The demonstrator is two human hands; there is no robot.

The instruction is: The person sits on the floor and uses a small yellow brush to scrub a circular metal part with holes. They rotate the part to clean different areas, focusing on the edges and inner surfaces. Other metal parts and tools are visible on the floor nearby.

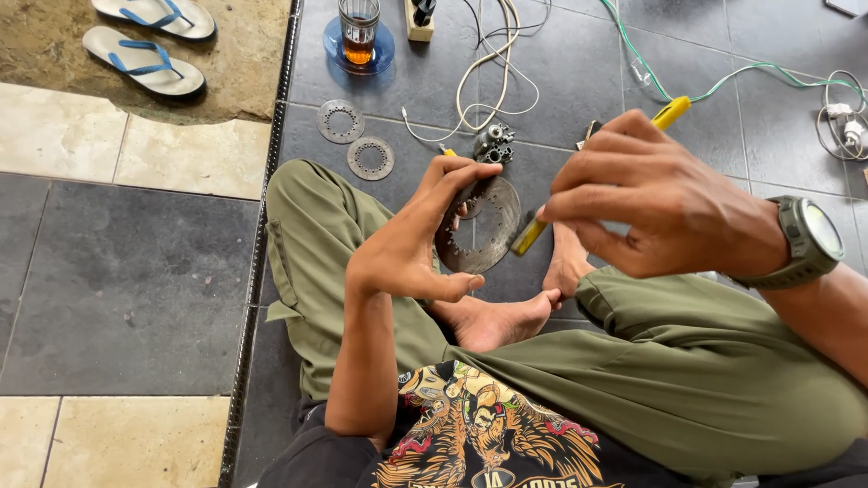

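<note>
My left hand (411, 239) holds a round, dark toothed metal disc (484, 226) upright by its edge, above my crossed legs in olive trousers. My right hand (655, 203), with a grey-green watch on the wrist, grips a yellow-handled tool (671, 113); the tool's lower yellow end (527, 237) touches the disc's right rim. My bare feet lie just under the disc.
Two thin perforated metal rings (341, 121) (371, 157) lie on the dark tiles to the left. A small metal mechanical part (494, 143) sits behind the disc. A glass of amber drink (359, 32), white and green cables (488, 72), and blue-strapped sandals (145, 59) are farther off.
</note>
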